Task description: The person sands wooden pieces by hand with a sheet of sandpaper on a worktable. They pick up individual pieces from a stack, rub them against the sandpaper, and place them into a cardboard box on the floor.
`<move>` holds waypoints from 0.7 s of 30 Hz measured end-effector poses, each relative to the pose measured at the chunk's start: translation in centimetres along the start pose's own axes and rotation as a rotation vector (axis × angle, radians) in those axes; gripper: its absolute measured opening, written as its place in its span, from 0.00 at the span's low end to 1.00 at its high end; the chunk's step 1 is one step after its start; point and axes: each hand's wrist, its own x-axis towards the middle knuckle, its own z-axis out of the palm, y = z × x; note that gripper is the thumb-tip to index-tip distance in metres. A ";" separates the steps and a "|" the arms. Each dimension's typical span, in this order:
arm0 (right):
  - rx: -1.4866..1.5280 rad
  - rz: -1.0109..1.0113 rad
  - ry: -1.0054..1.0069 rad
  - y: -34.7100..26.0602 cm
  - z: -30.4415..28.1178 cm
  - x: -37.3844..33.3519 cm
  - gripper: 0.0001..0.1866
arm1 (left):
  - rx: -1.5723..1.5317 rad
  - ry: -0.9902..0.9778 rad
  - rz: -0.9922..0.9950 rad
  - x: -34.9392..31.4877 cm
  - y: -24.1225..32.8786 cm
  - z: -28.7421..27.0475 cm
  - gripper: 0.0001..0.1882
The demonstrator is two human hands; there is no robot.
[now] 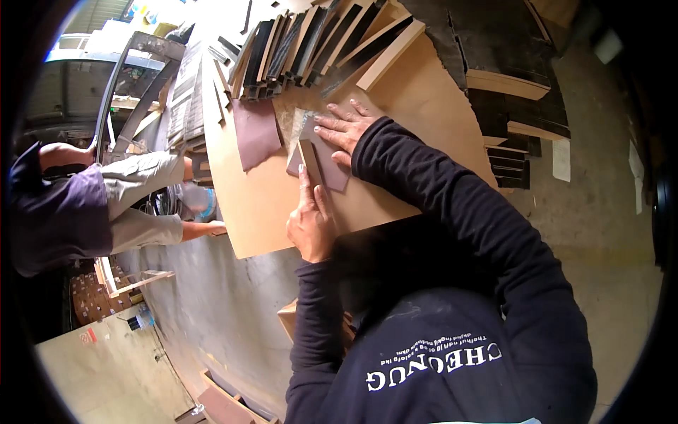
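My left hand (312,225) grips a short wooden strip (308,157), the index finger stretched along it and the thumb at its side. The strip rests on a mauve sheet (335,172) that looks like sandpaper. Lying flat with fingers spread, my right hand (347,130) presses on the upper right part of that sheet. A second mauve sheet (256,136) with a torn edge lies to the left. Both sheets are on a tan board (395,191) that covers the work surface.
Many dark-faced wooden strips (296,49) stand in a fanned row at the board's far side. Dark planks (505,85) are stacked at the right. Another person (78,205) in shorts stands at the left, beside a dark frame (116,99). A wooden box (229,399) sits low down.
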 end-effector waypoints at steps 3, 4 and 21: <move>0.022 0.007 -0.008 0.1 0.4 0.0 0.29 | 0.055 0.000 -0.032 -0.4 0.8 0.3 0.22; 0.029 0.006 -0.005 0.3 0.6 -0.1 0.29 | 0.043 -0.020 -0.051 -0.4 1.1 0.3 0.21; -0.113 0.078 -0.014 0.3 -0.7 0.1 0.34 | 0.216 -0.004 -0.115 2.1 0.8 1.9 0.22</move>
